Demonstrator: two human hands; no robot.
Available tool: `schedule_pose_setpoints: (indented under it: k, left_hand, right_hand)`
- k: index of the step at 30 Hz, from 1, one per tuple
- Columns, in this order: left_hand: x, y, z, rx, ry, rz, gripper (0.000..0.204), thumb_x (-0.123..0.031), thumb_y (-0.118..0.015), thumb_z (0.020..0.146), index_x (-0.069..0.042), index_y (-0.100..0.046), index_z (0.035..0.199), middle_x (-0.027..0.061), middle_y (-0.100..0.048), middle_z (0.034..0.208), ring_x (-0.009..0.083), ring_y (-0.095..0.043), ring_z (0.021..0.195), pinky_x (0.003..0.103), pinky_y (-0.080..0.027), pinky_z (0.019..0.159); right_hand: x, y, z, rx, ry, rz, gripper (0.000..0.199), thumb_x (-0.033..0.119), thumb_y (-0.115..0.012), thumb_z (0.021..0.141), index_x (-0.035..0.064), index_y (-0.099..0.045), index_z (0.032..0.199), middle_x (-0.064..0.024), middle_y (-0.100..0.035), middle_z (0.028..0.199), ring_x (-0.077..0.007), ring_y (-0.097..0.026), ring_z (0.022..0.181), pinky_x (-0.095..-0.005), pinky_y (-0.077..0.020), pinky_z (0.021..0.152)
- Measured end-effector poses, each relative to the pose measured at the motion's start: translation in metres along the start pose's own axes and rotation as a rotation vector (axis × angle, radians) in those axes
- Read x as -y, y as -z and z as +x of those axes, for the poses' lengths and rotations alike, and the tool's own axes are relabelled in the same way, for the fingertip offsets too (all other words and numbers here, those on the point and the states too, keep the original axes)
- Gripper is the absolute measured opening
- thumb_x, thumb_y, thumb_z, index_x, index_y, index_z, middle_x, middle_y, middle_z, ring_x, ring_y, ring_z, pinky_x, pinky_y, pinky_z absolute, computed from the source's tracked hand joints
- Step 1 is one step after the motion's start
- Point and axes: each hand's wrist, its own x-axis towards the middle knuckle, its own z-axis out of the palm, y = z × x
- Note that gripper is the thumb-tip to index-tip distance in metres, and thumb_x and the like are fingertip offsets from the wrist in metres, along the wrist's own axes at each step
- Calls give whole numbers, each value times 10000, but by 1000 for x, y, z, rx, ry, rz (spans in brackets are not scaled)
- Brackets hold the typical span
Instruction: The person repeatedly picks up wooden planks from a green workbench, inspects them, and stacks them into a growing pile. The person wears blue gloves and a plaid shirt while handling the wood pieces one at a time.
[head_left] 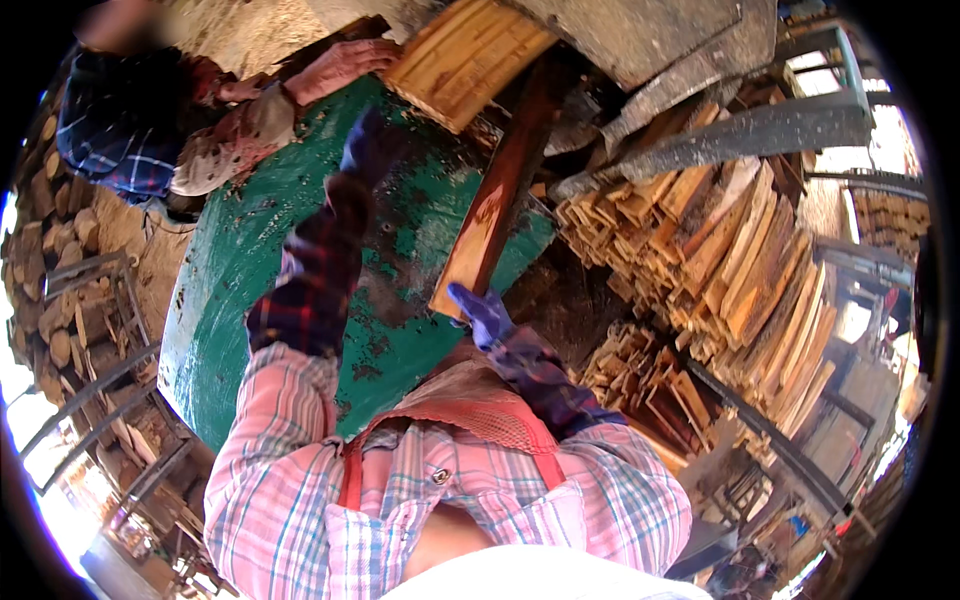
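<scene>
A long wooden plank, dark along one side and pale on its cut face, slants away from me across the right part of the green table. My right hand, in a blue-purple glove, grips the plank's near end, with the thumb side against the wood. My left hand, gloved alike, reaches far over the table above dark crumbs of bark. Motion smears its fingers, so their pose is unclear. Beyond it lies a stack of pale sawn boards, which a co-worker's gloved hand nearly reaches or touches.
A co-worker in a dark checked sleeve stands at the far left of the table. Large stacks of cut slats rise on the right, beneath a grey metal beam. Cut logs are piled at the left, near metal rails.
</scene>
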Motion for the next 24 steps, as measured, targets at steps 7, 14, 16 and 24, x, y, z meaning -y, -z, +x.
schedule_pose_setpoints:
  k: [7, 14, 16, 24]
  left_hand:
    - [10, -5, 94, -108, -66, 486, 451, -305, -592, 841, -103, -513, 1236, 34, -518, 687, 159, -499, 609, 329, -459, 615]
    - [-24, 32, 48, -150, -326, 1410, 340, -230, -687, 791, -80, -609, 1086, 33, -565, 740, 146, -523, 603, 339, -455, 553]
    - [-44, 67, -10, -307, 74, 990, 303, -183, -683, 801, -79, -611, 1076, 4, -584, 784, 135, -540, 645, 321, -462, 567]
    - [-188, 88, -309, -402, 208, 1157, 294, -190, -662, 806, -35, -581, 1042, 125, -615, 860, 254, -588, 748, 358, -478, 668]
  right_hand:
    - [-21, 76, -58, -14, -91, -111, 373, 294, -707, 787, 39, -605, 1039, 20, -587, 828, -70, -509, 745, -264, -425, 664]
    - [-26, 69, -60, -33, -45, -85, 411, 235, -702, 791, 3, -583, 1108, -21, -614, 950, -118, -567, 850, -300, -459, 751]
    - [-31, 69, -59, 52, 54, -159, 421, 229, -708, 786, 3, -579, 1116, -29, -618, 956, -128, -574, 854, -299, -462, 755]
    - [-78, 43, -78, -334, 173, -27, 347, 134, -719, 763, -6, -587, 1052, -44, -624, 904, -138, -590, 786, -293, -494, 693]
